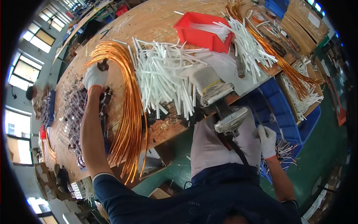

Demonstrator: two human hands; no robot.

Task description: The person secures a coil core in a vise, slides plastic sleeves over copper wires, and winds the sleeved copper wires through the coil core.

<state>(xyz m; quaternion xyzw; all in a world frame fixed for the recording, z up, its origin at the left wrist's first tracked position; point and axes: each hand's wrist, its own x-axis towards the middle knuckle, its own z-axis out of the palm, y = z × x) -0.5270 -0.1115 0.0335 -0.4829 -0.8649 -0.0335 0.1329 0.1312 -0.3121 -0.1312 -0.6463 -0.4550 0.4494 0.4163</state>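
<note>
My left hand (96, 77), in a white glove, is at the left end of a long bundle of copper-coloured wires (128, 89). Its fingers are bent around a small dark thing (102, 66) whose kind I cannot make out. The bundle curves over the table and hangs past its front edge. In a white glove too, my right hand (267, 142) is beside my right thigh, near a blue bin (283, 119). Its fingers are drawn together, and what they hold, if anything, is too small to name. Between the hands stands a clear-wrapped device (231, 119) at the table edge.
White tube pieces (164, 74) lie heaped mid-table, with a red bin (203, 28) behind them. A second copper wire bundle (276, 52) lies right. Small dark-and-silver parts (74, 112) cover the left side. A cardboard box (305, 89) stands right. Another person (37, 99) is far left.
</note>
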